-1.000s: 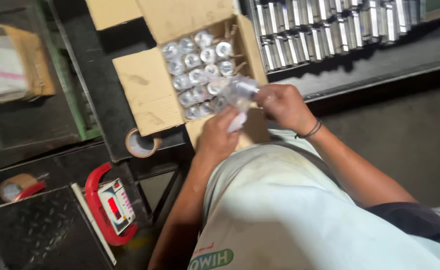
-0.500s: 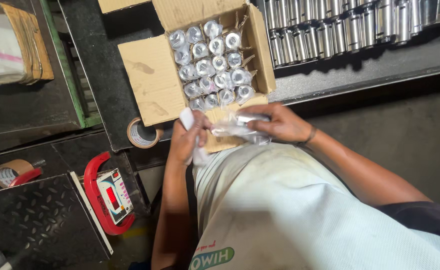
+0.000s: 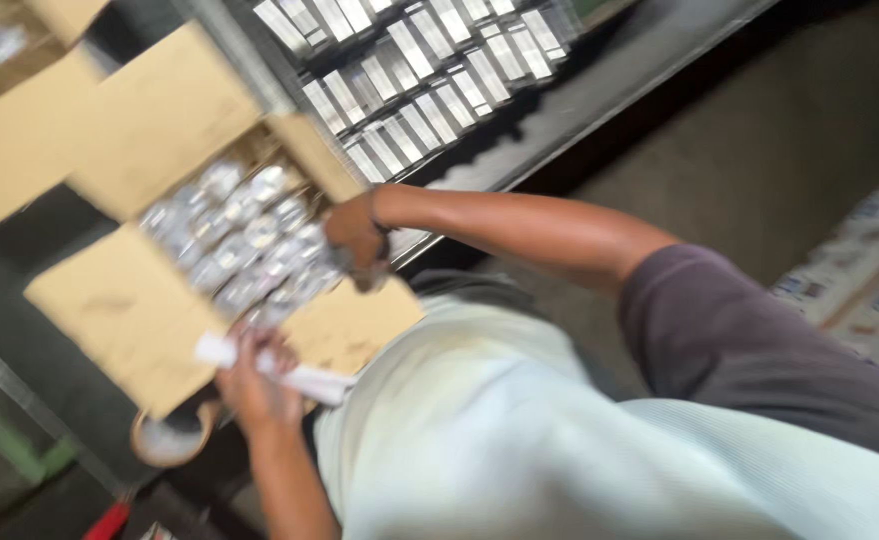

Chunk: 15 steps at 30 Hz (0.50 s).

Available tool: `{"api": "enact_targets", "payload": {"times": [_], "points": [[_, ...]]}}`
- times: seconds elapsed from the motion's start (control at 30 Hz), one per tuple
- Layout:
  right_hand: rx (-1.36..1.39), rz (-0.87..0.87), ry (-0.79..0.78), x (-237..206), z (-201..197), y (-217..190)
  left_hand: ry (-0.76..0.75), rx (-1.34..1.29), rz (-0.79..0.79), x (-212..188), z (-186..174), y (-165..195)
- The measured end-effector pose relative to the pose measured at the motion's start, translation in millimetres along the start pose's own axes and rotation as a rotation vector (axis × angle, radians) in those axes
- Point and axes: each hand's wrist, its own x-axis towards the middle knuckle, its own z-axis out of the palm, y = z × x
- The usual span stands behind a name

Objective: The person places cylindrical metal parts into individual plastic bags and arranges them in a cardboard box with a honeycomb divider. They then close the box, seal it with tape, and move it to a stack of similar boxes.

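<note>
An open cardboard box (image 3: pixel 140 310) sits in front of me, packed with several shiny metal cylinders (image 3: pixel 245 240) standing on end. My right hand (image 3: pixel 355 238), a band on its wrist, reaches to the box's near right corner with curled fingers resting over the cylinders. Blur hides whether it grips anything. My left hand (image 3: pixel 250 385) hovers below the box's front flap and grips a white crumpled strip (image 3: pixel 295 378) that looks like plastic or paper. The whole view is motion-blurred.
Rows of metal cylinders (image 3: pixel 420 80) lie on a dark shelf (image 3: pixel 600 90) behind the box. A tape roll (image 3: pixel 168 440) lies by my left hand, and a red object (image 3: pixel 108 520) shows at the bottom left. Printed cartons (image 3: pixel 860 275) are stacked at right. Another carton (image 3: pixel 0 60) is at top left.
The view has swung and tilted. My hands have parted: the right went up to the box's cylinders, while the left dropped down and left, keeping the white strip.
</note>
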Motion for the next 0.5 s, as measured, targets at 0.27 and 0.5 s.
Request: {"api": "enact_targets", "payload": {"times": [0.27,0.5], "points": [[-0.001,0.093,0.673,-42.8,-2.5,8.4,-0.228,0.12,-0.072,-18.1,24.4,8.3],[0.51,-0.094,1.017,-65.5,21.3,-87.6,-0.084,-0.061,0.046,-17.8,73.9,7.4]]}}
